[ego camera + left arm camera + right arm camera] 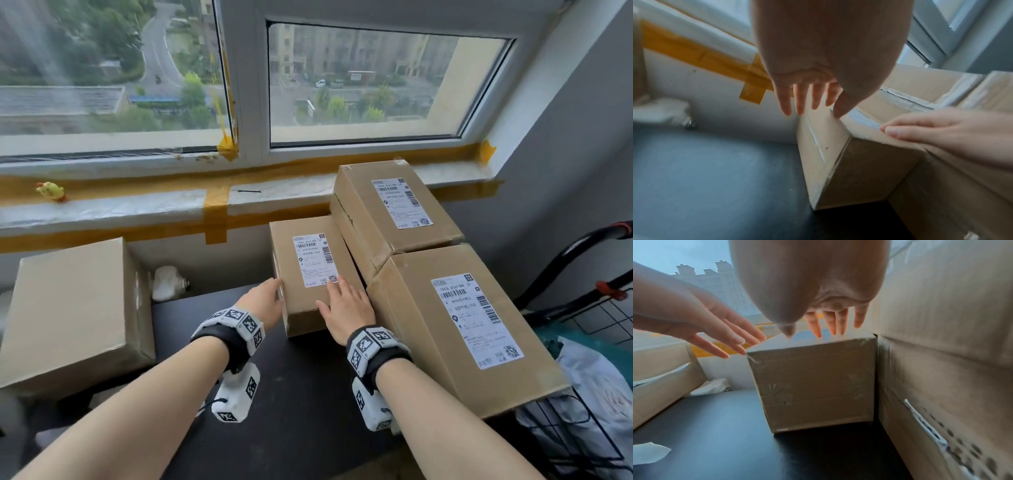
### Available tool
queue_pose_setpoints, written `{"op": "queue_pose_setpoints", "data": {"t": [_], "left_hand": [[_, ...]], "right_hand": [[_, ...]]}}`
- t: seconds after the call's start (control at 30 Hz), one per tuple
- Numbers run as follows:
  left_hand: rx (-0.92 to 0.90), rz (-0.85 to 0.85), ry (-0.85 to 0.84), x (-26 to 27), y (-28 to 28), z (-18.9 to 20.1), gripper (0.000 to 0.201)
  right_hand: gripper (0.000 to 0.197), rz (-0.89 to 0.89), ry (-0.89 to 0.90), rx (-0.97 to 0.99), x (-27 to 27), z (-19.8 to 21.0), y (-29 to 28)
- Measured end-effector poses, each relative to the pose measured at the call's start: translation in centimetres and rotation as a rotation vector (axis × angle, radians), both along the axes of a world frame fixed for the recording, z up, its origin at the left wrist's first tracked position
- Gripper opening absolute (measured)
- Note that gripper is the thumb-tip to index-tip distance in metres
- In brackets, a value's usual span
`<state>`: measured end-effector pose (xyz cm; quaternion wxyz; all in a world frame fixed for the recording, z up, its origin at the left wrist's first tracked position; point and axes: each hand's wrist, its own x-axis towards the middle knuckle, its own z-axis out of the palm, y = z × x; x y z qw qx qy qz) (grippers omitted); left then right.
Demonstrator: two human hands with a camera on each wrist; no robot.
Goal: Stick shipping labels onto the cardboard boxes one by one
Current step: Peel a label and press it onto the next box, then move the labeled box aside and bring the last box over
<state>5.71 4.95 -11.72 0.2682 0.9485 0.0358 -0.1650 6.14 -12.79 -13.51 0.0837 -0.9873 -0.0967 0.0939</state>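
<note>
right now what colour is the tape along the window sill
Yellow-orange, the tape running along the window sill; the head view shows it best.

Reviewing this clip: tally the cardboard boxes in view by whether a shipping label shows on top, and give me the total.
Labelled boxes: 3 (middle box under both hands, rear box, near right box)
No label showing: 1 (left box)
Total: 4 boxes

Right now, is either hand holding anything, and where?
Nothing is gripped: left hand touches the middle box at its left edge, right hand rests flat on top.
</note>
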Motion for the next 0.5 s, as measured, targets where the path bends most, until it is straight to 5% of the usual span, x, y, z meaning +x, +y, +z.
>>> {"op": "queue_pose_setpoints", "data": {"t": [0.2,0.5], "left_hand": [[0.449,-0.130,-0.133,-2.8,4.8,1.2,0.038],[0.608,0.083,-0.124,-11.3,18.1,3.7,0.031]], "right_hand": [[0.042,0.079,-0.034,-0.063,-0.8,3.0,3.3],[0.043,0.351,-0.028,-0.109,-4.6,5.4,16.0]]}}
